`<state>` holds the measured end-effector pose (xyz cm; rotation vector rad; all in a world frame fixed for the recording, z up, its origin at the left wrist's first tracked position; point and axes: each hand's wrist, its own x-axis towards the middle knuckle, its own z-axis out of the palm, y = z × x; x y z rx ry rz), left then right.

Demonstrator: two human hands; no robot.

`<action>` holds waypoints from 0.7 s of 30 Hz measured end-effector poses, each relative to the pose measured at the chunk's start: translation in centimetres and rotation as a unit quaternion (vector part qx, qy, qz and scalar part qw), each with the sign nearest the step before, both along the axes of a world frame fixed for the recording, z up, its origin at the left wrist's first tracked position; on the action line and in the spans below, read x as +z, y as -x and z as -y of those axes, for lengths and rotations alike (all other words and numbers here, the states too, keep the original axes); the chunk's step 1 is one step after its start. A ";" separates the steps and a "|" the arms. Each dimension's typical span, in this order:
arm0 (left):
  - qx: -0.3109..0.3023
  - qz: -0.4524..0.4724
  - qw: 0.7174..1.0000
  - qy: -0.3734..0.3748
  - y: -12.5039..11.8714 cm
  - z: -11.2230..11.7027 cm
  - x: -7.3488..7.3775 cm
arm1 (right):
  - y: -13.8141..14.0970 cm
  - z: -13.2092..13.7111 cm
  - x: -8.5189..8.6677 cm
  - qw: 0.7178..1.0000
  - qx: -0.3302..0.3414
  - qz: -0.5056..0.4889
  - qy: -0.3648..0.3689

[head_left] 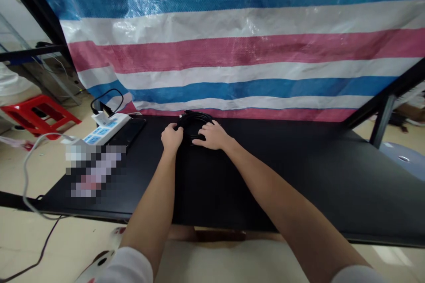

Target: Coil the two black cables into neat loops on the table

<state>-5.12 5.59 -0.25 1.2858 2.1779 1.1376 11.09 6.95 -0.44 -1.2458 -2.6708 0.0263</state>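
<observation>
1. Beyond the far edge of the black worktop [299, 177], a plastic sheet [245, 53] striped in blue, white and red is spread as a backdrop, its surface creased and shiny.
2. Near the middle of that far edge, somewhat left of centre, a coiled black cable [196, 117] is laid flat on the worktop in a ring; a small pale tip can be seen at its far left side.
3. The left side of the coil is grasped by the left hand [171, 137], with fingers and thumb curled in on it.
4. The right side is held by the right hand [213, 135], whose fingers are bent over the loops, the thumb being placed nearer the front edge. How tightly it is squeezed cannot be told.
5. Along the left edge, towards the far left corner, a white power strip [108, 128] is set at a slant. A white adapter [100, 118] is plugged into it, and a black cord [114, 90] is looped above.
6. Just beside the strip, a dark flat device [133, 130] is laid; nearer the front left corner, part of the worktop is hidden by pixelation.
7. Past the left edge, a red stool [41, 112] is stood on the floor.
</observation>
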 end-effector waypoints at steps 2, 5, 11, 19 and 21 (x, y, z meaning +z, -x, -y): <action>0.001 0.007 1.000 -0.005 -0.1 0.2 0.3 | -0.5 0.7 -0.1 1.000 -0.011 0.007 -0.001; -0.010 0.035 0.999 -0.018 -0.5 0.5 0.4 | -2.2 1.7 -0.2 0.999 -0.039 -0.005 0.006; -0.073 0.139 0.987 -0.032 -1.7 0.4 -0.4 | -8.5 3.8 -0.9 0.995 -0.093 -0.023 -0.015; -0.064 0.064 0.996 -0.019 -2.9 1.0 0.1 | -15.2 3.8 -2.2 0.971 -0.213 -0.073 -0.077; -0.071 0.039 0.997 -0.002 -3.2 1.2 0.4 | -15.8 3.0 -2.3 0.964 -0.236 -0.097 -0.080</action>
